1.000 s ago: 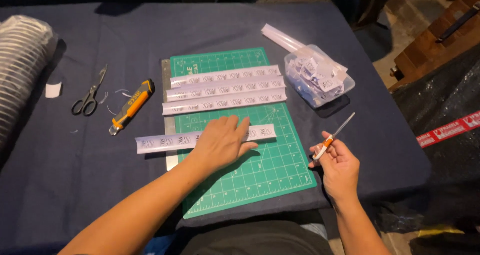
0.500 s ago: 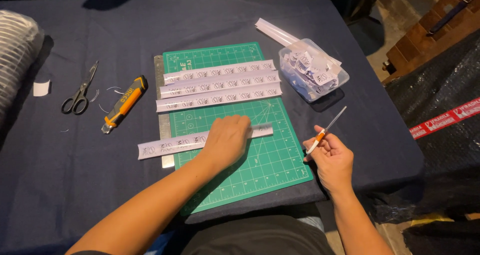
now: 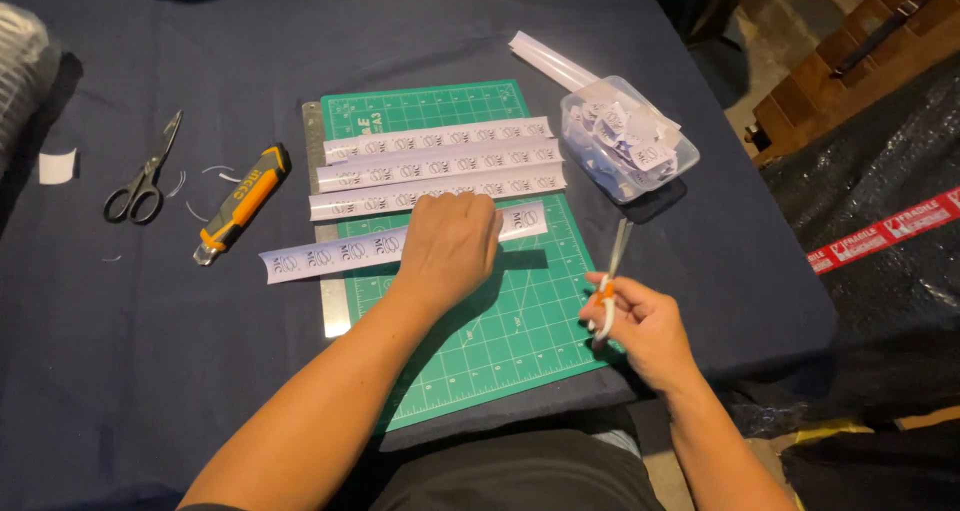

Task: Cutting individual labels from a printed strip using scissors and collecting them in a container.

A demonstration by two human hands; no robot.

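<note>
— What's in the clear tub (image 3: pixel 680 161)?
— Small cut paper labels (image 3: pixel 625 136), heaped up, at the mat's far right corner.
— And the hands?
— The left hand (image 3: pixel 450 243) lies palm down, fingers together, pressing a printed paper strip (image 3: pixel 320 257) that crosses the green cutting mat (image 3: pixel 500 331) and steel ruler (image 3: pixel 333 306). The right hand (image 3: pixel 640 326) grips a thin craft knife (image 3: pixel 610 276), blade pointing away.
— Anything nearby?
— Three more strips (image 3: pixel 435 161) beyond; a utility knife (image 3: pixel 240 203) and scissors (image 3: pixel 140 179) to the left.

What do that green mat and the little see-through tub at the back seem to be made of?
The green mat looks like a rubbery or soft plastic cutting mat with a matte finish: it lies flat, bears a pale printed grid and shows no glare. The see-through tub looks like thin clear plastic, glossy: cut paper pieces show through its wall and its rim catches light. Neither can be told for certain by sight.
</note>
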